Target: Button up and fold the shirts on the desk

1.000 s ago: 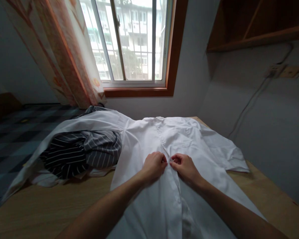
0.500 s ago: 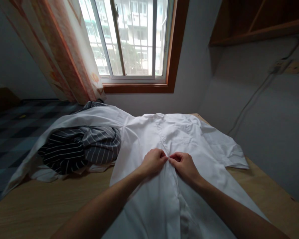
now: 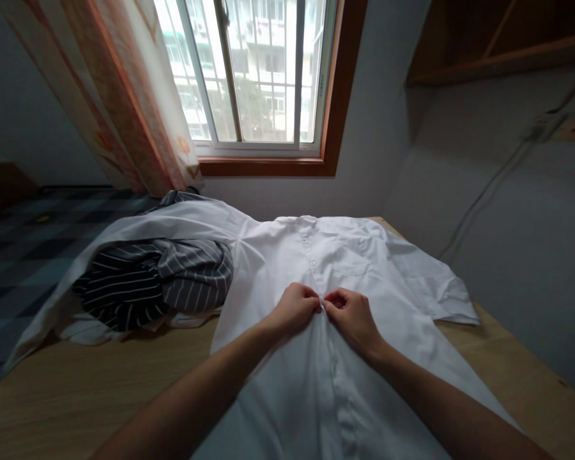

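Observation:
A white button-up shirt point(image 3: 278, 255) lies spread front side up, collar at the far end, with a chest pocket on its right half. My left hand point(image 3: 298, 306) pinches the front placket about midway down. Close beside it, my right hand point(image 3: 351, 314) pinches the placket's other side, fingertips almost touching the left ones. Whatever sits between the fingertips is too small to make out. Above my hands the upper placket is lapped together and shows small buttons. Below them the front edges hang loose and rumpled.
The shirt rests on a wooden table point(image 3: 138, 383). Striped dark and grey cloth point(image 3: 158, 281) is bunched at the left, partly under a white sleeve. Beyond it is a checked bedspread point(image 3: 23, 249). A window point(image 3: 263, 83), a curtain point(image 3: 119, 96) and a wall shelf point(image 3: 498, 57) stand behind.
Both hands stay at the same spot on the placket and have drawn slightly closer together. The lower front edges below them have shifted and creased more.

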The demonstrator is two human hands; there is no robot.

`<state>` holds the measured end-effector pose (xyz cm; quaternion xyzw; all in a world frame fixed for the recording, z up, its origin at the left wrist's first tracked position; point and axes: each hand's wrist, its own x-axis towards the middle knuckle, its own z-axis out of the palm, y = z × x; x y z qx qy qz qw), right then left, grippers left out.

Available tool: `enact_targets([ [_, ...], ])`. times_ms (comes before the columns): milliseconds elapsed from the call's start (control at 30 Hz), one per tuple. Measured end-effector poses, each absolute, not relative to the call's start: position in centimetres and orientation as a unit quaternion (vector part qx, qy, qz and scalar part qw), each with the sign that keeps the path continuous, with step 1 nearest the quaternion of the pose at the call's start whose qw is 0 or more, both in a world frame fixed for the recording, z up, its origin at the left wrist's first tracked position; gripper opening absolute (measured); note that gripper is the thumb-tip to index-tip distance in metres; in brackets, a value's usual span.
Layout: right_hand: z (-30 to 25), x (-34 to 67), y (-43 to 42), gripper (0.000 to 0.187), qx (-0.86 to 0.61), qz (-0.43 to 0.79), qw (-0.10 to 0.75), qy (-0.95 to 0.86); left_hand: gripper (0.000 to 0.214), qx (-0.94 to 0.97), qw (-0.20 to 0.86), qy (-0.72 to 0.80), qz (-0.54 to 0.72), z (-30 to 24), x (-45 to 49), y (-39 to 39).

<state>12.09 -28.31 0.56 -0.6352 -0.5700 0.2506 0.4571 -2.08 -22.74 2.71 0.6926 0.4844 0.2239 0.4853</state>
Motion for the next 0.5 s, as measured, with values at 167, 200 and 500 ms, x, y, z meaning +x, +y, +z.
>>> enact_targets([
  [167, 0.87, 11.94, -28.75, 0.011, -0.634, 0.184, 0.441, -0.609, 0.019, 0.667, 0.506, 0.496, 0.230, 2.81, -2.04, -23.07],
  [200, 0.87, 12.01, -28.80, 0.011, -0.633, 0.188, 0.442, -0.607, 0.017, 0.666, 0.505, 0.497, 0.234, 2.77, -2.02, -23.10],
  [500, 0.01, 12.42, -28.23, 0.015, -0.623, 0.321, 0.473, -0.534, 0.018, 0.718, 0.415, 0.509, 0.232, 2.39, -1.60, -23.30],
])
